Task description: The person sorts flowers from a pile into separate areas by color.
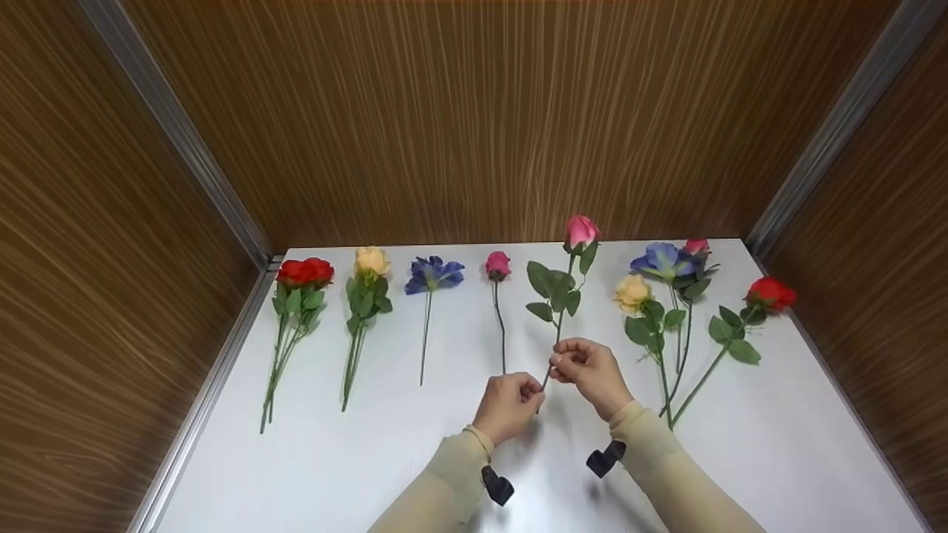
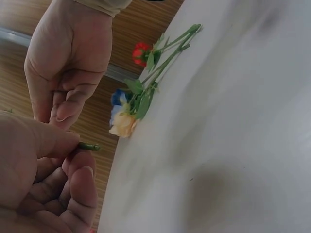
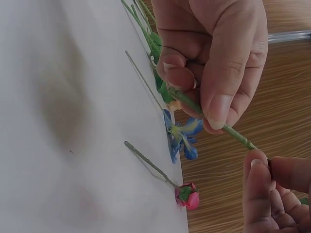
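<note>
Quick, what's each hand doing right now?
Left hand: pinching the leafy pink rose low on its stem.
Right hand: pinching the same stem higher up.

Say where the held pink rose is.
In the head view, the pink rose is right of centre, pinched by the left hand and right hand, right of the small rosebud on the table.

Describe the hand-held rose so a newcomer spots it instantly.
Find the white table in front of the wood-grain back panel. Near its middle, the left hand and right hand pinch the stem of a leafy pink rose. It alone is held up; the other flowers lie on the table.
</note>
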`<move>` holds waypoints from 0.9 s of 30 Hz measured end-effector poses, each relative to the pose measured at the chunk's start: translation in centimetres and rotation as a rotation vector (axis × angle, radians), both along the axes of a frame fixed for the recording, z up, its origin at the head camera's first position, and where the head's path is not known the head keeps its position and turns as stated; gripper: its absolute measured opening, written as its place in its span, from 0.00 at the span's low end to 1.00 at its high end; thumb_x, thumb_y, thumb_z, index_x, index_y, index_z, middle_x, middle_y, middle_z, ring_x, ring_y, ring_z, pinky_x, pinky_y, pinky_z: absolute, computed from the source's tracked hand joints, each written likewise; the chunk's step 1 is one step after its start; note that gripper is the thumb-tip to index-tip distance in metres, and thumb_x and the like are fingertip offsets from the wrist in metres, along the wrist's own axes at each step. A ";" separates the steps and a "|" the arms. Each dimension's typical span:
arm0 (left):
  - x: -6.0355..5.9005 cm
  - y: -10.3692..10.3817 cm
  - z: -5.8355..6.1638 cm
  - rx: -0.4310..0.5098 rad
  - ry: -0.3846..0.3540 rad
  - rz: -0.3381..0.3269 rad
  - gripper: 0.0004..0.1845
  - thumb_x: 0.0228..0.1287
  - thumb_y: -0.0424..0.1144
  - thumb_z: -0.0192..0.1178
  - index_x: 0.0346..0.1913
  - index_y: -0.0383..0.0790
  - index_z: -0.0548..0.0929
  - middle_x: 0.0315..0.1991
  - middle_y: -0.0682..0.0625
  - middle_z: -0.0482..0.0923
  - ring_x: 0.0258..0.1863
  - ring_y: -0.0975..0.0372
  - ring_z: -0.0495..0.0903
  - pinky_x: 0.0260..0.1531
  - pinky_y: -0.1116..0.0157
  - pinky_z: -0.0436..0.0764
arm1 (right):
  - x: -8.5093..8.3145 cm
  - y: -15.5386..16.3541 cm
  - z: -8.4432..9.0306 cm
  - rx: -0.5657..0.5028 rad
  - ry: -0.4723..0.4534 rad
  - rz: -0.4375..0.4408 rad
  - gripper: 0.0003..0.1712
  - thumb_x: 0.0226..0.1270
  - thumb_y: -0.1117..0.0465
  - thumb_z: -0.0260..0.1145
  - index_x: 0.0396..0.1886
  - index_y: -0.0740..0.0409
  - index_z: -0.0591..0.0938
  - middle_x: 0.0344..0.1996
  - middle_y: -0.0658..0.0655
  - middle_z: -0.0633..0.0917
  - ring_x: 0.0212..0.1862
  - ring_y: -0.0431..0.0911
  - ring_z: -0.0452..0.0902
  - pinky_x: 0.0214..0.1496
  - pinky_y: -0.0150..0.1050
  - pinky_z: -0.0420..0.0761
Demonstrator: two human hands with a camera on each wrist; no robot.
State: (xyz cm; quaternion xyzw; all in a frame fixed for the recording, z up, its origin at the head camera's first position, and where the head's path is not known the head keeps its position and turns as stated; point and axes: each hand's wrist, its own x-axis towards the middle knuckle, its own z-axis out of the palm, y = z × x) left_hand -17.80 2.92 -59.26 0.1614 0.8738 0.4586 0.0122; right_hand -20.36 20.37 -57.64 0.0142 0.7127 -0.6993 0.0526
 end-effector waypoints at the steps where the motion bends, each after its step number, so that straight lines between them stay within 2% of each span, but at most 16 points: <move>1: 0.0 0.0 0.0 0.000 0.005 0.004 0.03 0.59 0.35 0.65 0.29 0.44 0.83 0.20 0.63 0.76 0.22 0.73 0.73 0.26 0.73 0.74 | 0.0 0.0 0.0 0.000 -0.001 0.000 0.10 0.64 0.69 0.65 0.43 0.70 0.78 0.31 0.61 0.82 0.32 0.47 0.82 0.37 0.38 0.83; 5: -0.1 0.1 0.0 0.002 0.031 0.017 0.04 0.59 0.34 0.66 0.28 0.44 0.83 0.20 0.63 0.76 0.22 0.73 0.73 0.26 0.72 0.74 | -0.1 0.0 0.2 -0.006 -0.009 0.003 0.10 0.64 0.70 0.65 0.43 0.70 0.78 0.31 0.61 0.83 0.32 0.47 0.82 0.38 0.37 0.83; 10: -0.1 0.0 0.0 0.003 0.031 0.027 0.04 0.58 0.34 0.66 0.28 0.45 0.83 0.21 0.63 0.76 0.22 0.73 0.73 0.26 0.72 0.74 | -0.2 0.0 0.3 0.006 -0.022 0.011 0.10 0.65 0.71 0.64 0.44 0.70 0.78 0.32 0.62 0.83 0.33 0.48 0.82 0.39 0.39 0.83; 14: -0.3 -0.3 -0.1 -0.007 0.019 0.042 0.02 0.59 0.35 0.65 0.30 0.44 0.84 0.22 0.62 0.77 0.23 0.73 0.73 0.26 0.72 0.74 | -0.1 0.5 0.0 0.048 -0.015 0.023 0.12 0.65 0.67 0.66 0.46 0.68 0.78 0.35 0.64 0.83 0.35 0.49 0.83 0.42 0.42 0.83; 20: -0.9 -1.3 -1.0 0.025 -0.013 0.106 0.02 0.62 0.34 0.63 0.31 0.41 0.83 0.23 0.60 0.77 0.22 0.72 0.75 0.24 0.72 0.76 | -0.1 4.8 -1.3 0.202 0.014 -0.050 0.12 0.65 0.67 0.65 0.46 0.69 0.78 0.37 0.65 0.82 0.34 0.47 0.83 0.40 0.40 0.83; 24: -1.5 -2.0 -2.0 0.044 0.026 0.158 0.03 0.61 0.32 0.64 0.30 0.40 0.83 0.22 0.59 0.77 0.22 0.71 0.74 0.25 0.71 0.75 | -0.3 8.5 -1.5 0.323 0.019 -0.101 0.15 0.66 0.66 0.64 0.48 0.71 0.77 0.37 0.66 0.82 0.32 0.45 0.82 0.37 0.36 0.82; 27: -1.9 -2.4 -2.8 0.068 0.055 0.195 0.03 0.59 0.30 0.64 0.30 0.40 0.83 0.22 0.58 0.77 0.22 0.71 0.74 0.25 0.71 0.75 | -0.4 10.8 -1.2 0.403 0.011 -0.127 0.17 0.68 0.63 0.63 0.51 0.72 0.77 0.38 0.66 0.82 0.33 0.45 0.81 0.37 0.38 0.82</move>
